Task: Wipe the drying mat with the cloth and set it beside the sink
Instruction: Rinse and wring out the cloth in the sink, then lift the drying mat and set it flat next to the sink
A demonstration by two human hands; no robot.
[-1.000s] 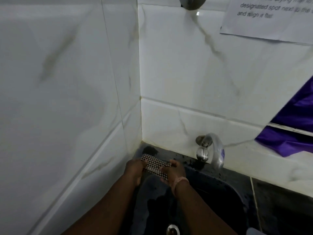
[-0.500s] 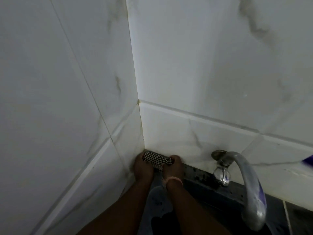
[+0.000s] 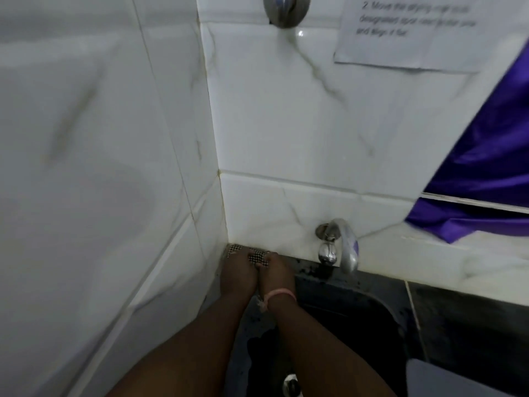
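A folded black-and-white checkered cloth (image 3: 260, 257) lies in the back left corner of the dark sink ledge, against the white tiles. My left hand (image 3: 238, 270) and my right hand (image 3: 277, 272) sit side by side on it and hold it down, covering most of it. A pink band circles my right wrist. A pale grey flat thing (image 3: 458, 379) shows at the lower right edge; I cannot tell whether it is the drying mat.
The dark sink basin (image 3: 357, 325) with its drain (image 3: 290, 382) lies below my arms. A chrome tap (image 3: 343, 247) juts from the back wall right of my hands. Purple fabric (image 3: 486, 167) hangs at the right, a paper note (image 3: 409, 30) above it.
Both hands carried the cloth from above the basin back into the wall corner and closed together over it. The view dipped toward the corner, then rose again.
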